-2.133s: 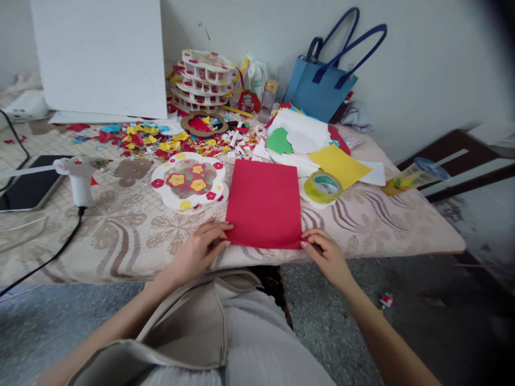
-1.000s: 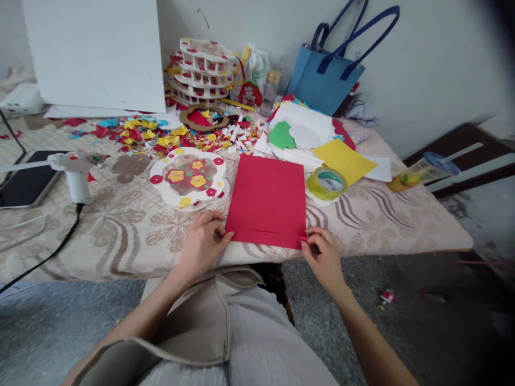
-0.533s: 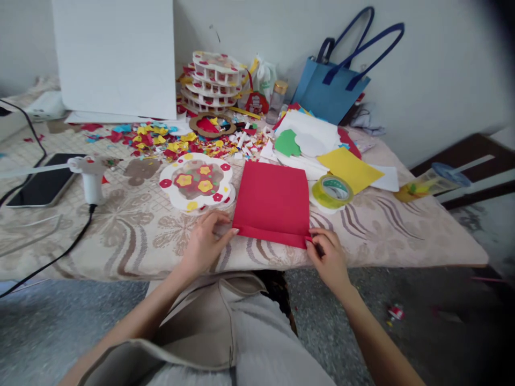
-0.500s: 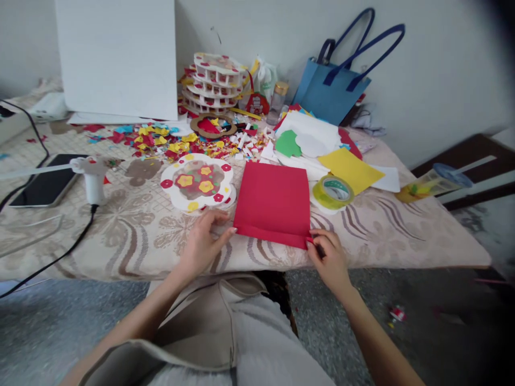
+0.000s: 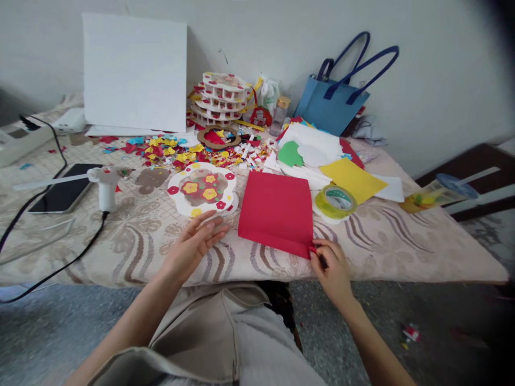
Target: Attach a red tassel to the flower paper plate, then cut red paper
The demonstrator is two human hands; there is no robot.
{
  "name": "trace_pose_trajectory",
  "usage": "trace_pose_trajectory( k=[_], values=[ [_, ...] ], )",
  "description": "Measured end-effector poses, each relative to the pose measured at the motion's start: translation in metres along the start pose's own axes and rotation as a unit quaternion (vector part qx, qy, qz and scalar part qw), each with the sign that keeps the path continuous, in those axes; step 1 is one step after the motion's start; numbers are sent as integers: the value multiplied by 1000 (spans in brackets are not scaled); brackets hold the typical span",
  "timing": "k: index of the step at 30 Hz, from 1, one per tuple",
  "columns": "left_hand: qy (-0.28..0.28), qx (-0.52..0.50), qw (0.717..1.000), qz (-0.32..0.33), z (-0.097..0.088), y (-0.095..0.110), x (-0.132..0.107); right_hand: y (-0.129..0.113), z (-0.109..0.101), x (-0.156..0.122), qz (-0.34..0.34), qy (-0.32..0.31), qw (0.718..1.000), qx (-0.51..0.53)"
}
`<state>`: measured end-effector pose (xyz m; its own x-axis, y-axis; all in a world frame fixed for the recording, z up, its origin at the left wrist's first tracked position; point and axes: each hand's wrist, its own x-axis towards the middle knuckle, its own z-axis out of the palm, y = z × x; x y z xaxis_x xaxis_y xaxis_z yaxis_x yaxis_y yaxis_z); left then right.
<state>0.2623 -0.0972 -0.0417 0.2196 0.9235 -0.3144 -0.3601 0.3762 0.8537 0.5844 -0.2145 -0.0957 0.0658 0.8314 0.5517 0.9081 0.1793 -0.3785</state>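
A red sheet of craft foam or paper lies before me, with a folded strip along its near edge. My right hand pinches the sheet's near right corner between thumb and fingers. My left hand is apart from the sheet, off its left side, fingers spread and holding nothing. Just beyond the left hand lies a white flower-shaped piece decorated with red and yellow flowers. A roll of yellow tape rests close to the sheet's right edge.
On the left are a white glue gun with its cord and a black phone. Paper scraps and a tiered flower-decorated stack are behind. A blue bag and a lidded plastic cup are on the right.
My left hand has let go of the red sheet's near left corner and moved away to the left. My right hand keeps its pinch. The whole view has shifted slightly.
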Motion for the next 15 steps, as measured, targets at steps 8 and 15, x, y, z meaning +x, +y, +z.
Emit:
trace_pose_trajectory(
  k=[8, 15],
  values=[
    [164, 307, 923, 166, -62, 37, 22, 0, 1, -2, 13, -7, 1000, -4],
    [122, 349, 928, 47, -76, 60, 62, 3, 4, -4, 5, -1, 1000, -9]
  ],
)
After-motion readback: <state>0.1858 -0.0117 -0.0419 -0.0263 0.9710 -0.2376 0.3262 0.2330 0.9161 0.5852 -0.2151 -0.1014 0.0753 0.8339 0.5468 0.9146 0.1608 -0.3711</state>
